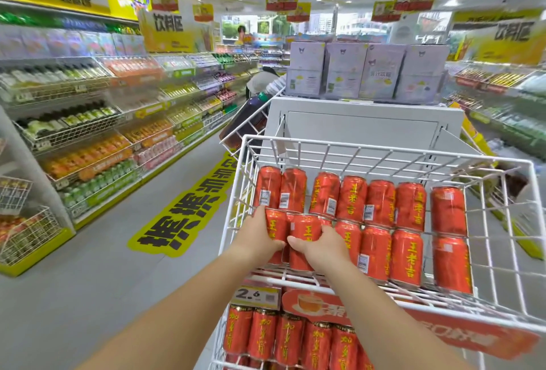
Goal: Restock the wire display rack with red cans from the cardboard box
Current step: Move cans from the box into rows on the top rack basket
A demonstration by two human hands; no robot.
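Inside the wire rack, red cans sit gripped between both hands.

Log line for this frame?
left hand: grips red metal can | right hand: grips adjacent red can | white wire basket: part-filled

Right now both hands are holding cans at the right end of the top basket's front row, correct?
No. The head view shows the left hand and right hand holding red cans at the left end of the top basket's front row, not the right.
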